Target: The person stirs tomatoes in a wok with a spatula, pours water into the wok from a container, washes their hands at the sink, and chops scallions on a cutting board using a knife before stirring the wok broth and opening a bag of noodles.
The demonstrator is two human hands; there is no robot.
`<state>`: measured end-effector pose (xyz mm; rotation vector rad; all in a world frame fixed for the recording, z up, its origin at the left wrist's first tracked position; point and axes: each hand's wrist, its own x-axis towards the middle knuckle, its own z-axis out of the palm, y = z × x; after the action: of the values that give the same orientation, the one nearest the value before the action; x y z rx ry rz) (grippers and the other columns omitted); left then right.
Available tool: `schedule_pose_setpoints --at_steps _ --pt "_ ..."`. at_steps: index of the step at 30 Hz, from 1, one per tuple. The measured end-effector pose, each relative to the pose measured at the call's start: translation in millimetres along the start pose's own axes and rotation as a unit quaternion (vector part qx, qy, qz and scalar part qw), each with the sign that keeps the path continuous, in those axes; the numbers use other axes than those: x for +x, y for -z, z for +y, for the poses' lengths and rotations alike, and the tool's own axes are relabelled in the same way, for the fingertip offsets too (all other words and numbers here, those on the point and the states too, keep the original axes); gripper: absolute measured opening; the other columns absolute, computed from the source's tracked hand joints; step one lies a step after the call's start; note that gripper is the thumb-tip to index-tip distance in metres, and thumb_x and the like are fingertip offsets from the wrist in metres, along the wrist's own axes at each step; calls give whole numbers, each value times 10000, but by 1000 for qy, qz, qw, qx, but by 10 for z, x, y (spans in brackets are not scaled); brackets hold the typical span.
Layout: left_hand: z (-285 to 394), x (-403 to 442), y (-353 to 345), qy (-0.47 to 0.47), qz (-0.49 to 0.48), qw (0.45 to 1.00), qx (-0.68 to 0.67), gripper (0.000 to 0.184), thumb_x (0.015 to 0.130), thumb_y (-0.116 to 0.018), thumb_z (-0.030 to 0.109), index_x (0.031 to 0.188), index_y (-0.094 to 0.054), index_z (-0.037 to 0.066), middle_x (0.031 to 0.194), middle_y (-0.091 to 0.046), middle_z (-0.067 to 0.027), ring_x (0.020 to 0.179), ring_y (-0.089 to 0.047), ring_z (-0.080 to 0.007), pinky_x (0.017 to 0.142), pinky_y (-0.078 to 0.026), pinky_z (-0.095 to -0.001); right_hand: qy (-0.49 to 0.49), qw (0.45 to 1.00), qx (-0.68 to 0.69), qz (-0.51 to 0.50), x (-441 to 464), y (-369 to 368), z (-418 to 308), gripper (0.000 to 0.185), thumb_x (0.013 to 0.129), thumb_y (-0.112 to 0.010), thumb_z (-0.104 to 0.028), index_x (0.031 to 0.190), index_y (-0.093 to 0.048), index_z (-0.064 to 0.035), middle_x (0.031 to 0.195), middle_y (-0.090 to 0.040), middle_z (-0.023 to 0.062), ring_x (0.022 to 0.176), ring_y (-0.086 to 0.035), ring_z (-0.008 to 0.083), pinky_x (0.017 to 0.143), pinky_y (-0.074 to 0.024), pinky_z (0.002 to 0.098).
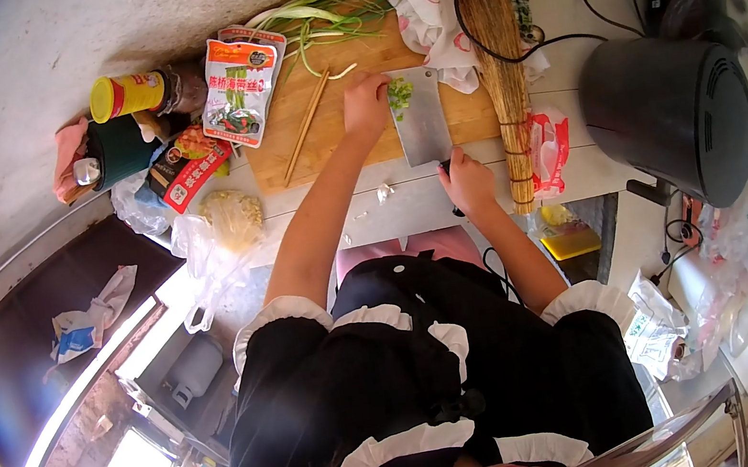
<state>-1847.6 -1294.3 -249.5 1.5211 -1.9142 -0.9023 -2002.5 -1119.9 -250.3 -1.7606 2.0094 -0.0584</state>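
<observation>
In my right hand (468, 181) is the black handle of a cleaver, fingers wrapped round it at the counter's front edge. The cleaver's broad blade (423, 129) lies flat over the right part of a wooden cutting board (337, 50). A small heap of chopped green onion (400, 94) sits on the blade near its far left corner. My left hand (366, 104) is beside that heap, its fingers curled together at the blade's left edge; what they may hold is hidden. A pair of wooden chopsticks (308, 125) rests on the board left of my left hand.
Whole green onions (317, 12) lie at the board's back. Food packets (241, 89), a yellow-lidded jar (126, 95) and a plastic bag (202, 249) stand left. A straw bundle (504, 79), a black cable (462, 12) and a black bin-like appliance (671, 117) are right.
</observation>
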Motion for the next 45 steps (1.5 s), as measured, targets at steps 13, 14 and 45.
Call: schedule_pose_setpoints --at_steps 13,14,45 --pt "136 -17 13 -37 12 998 -43 120 804 -655 39 917 -690 20 869 -679 -136 778 -657 -251 699 -523 -338 23 1000 -3 -12 24 27 54 380 829 -631 -379 924 -510 -31 741 -642 138 668 -645 331 575 -518 436" --pt "146 -7 41 -27 9 998 -49 130 808 -672 51 932 -692 18 884 -686 -129 768 -668 -216 692 -527 -316 24 1000 -1 -9 29 10 65 390 826 -633 -387 931 -517 -29 742 -643 139 672 -645 334 581 -517 441" --pt "-563 -4894 2304 366 478 769 -218 257 906 -610 183 723 -596 2 519 -472 -44 464 -448 -114 452 -350 -298 420 851 -314 12 1290 137 -2754 120 796 -533 -100 800 -643 -52 800 -646 191 749 -644 355 650 -521 453"
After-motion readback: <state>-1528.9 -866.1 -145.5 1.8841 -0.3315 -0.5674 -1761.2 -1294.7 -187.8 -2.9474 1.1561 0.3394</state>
